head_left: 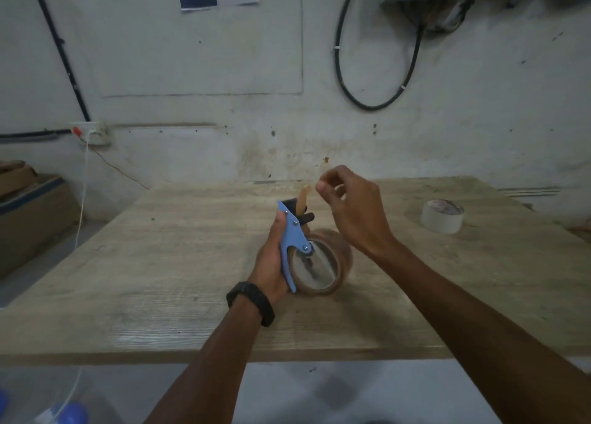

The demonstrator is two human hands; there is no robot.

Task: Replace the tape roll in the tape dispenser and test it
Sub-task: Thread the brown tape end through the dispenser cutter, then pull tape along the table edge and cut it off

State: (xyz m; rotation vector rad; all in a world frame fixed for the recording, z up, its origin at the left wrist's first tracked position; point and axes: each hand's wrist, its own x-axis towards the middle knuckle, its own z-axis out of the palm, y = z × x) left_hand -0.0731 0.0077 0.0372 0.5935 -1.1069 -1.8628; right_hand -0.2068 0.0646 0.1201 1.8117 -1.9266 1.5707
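Head view: the blue tape dispenser (293, 244), brown tape roll (323, 265) already mounted, is gripped in the left hand (271, 257) just above the tabletop (160, 263). The tape's free end (302, 200) is apparently pinched above the dispenser by the right hand's (351, 209) fingers (321, 187), blurred. Threading looks underway; next, the strip must be drawn across the cutter.

Blue dispenser (292, 238) upright above table, brown roll (323, 265) mounted, tape end (302, 200) sticking up; white roll (442, 216) lies far right.
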